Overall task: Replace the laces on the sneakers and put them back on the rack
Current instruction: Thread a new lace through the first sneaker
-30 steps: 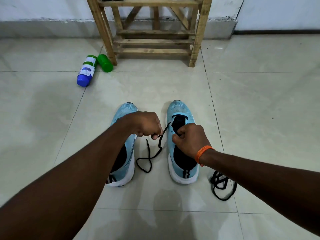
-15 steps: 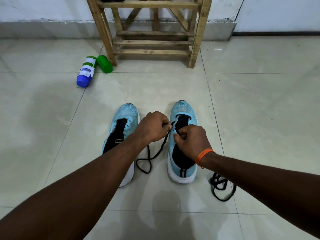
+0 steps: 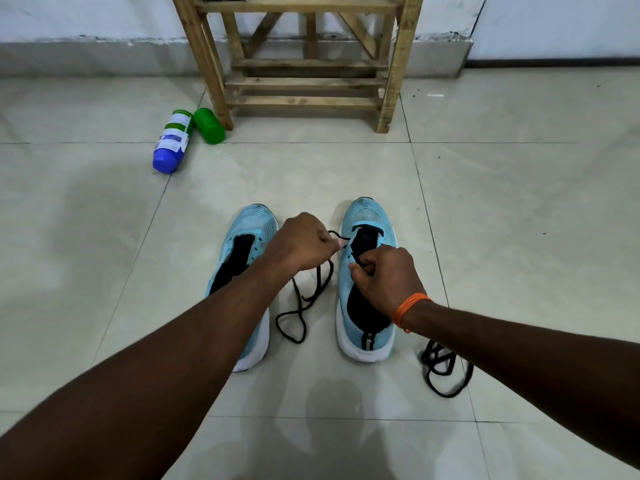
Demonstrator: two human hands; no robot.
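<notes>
Left hand [image 3: 304,242] and right hand [image 3: 384,278] fingers pinch the black lace [image 3: 300,308] at the right-side sneaker [image 3: 367,214]. Careful, that limp tip could slip the eyelet!

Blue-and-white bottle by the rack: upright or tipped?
Tipped. The bottle lies on its side on the floor, blue end toward the camera.

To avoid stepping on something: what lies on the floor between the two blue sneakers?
In the head view, a black lace lies looped there and runs up into the left hand.
</notes>
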